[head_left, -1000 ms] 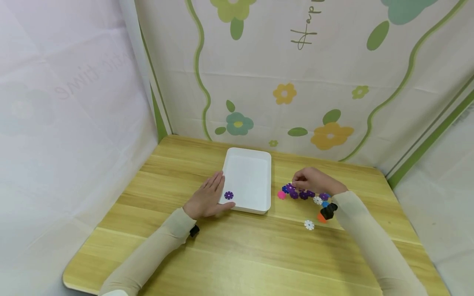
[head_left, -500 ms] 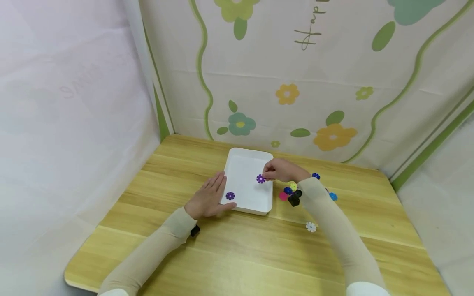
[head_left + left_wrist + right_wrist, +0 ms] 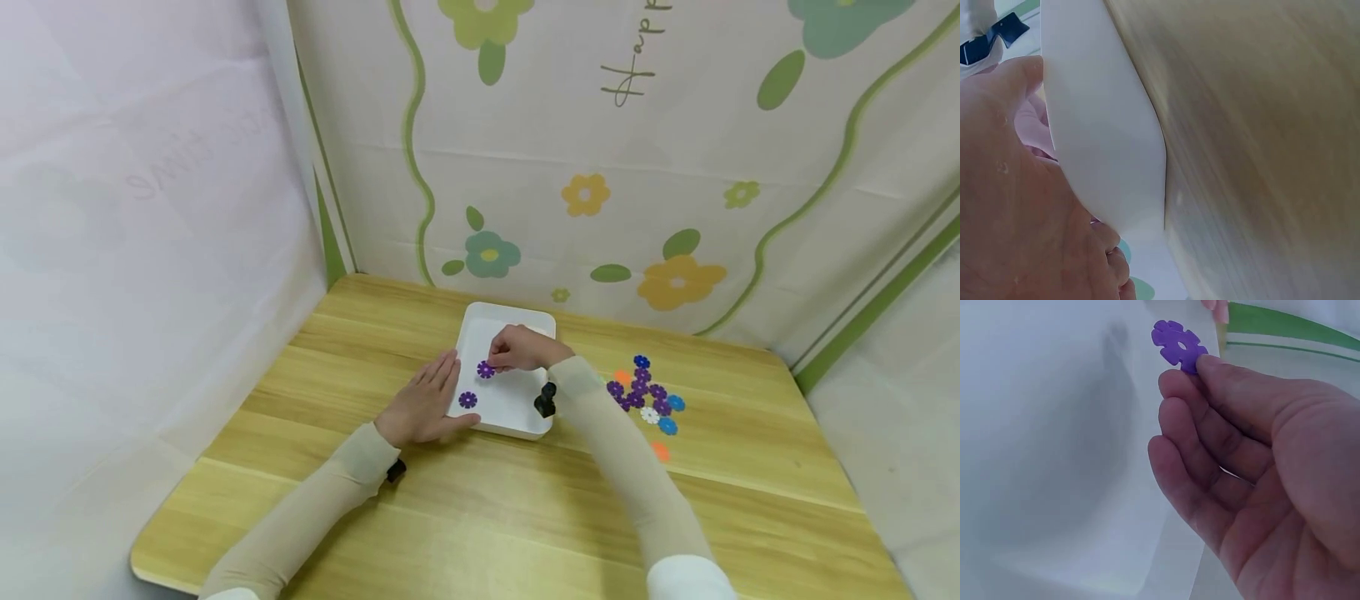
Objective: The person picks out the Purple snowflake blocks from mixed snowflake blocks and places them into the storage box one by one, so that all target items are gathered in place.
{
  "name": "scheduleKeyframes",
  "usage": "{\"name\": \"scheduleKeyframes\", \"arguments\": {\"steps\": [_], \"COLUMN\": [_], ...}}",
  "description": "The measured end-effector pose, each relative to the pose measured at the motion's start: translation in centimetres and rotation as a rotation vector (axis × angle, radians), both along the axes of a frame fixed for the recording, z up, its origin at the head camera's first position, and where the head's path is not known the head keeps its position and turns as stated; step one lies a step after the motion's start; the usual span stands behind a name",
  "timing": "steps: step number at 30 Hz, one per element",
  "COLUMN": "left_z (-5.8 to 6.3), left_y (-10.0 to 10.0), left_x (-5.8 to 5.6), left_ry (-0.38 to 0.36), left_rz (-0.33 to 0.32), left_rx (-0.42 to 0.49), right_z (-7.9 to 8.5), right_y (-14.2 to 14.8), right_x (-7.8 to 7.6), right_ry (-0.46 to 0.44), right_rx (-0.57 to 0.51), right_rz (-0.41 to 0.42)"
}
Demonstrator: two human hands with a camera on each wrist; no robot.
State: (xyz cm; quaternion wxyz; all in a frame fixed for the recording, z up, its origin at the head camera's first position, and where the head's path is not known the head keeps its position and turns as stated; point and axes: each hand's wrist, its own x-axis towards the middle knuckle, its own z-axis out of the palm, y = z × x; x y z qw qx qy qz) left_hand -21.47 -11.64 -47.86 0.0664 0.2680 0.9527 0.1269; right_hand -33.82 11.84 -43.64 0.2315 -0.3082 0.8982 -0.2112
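Shifting to frame centre, the right hand is pinching a purple snowflake disc edge-only, risking slippage; the left hand is lying straight-fingered.

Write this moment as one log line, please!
right hand: pinches purple piece over white tray | left hand: touches tray's edge | inside tray: another purple piece | table: mixed-colour pieces right of tray

We count two hands, one white tray, two purple discs there.
Outside, we see two light-blue discs, two orange ones, one navy disc, one white disc; the purple cluster defies counting.
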Motion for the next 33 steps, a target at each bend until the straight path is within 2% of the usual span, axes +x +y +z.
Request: {"name": "scheduleKeyframes", "arguments": {"steps": [3, 9, 21, 26, 33], "left_z": [0.1, 0.4, 0.3, 0.3, 0.0], "left_y": [0.0, 0.1, 0.1, 0.2, 0.2], "left_x": [0.1, 0.2, 0.0, 0.0, -0.1], "left_ry": [0.002, 0.002, 0.008, 0.003, 0.000], "left_rz": [0.004, 0.016, 0.011, 0.010, 0.015], "left_rx": [-0.014, -0.097, -0.091, -0.090, -0.063], "right_z": [-0.4, -1.4, -2.6, -2.1, -0.3], "right_y": [-1.0, -2.0, -2.7, -2.6, -0.9], "right_x": [0.0, -0.1, -0.2, 0.0, 0.5], "right_ry": [-0.008, -0.022, 0.005, 0.038, 0.123], "right_rx": [0.011, 0.051, 0.093, 0.104, 0.121], "right_rz": [0.007, -0.006, -0.046, -0.050, 0.008]}}
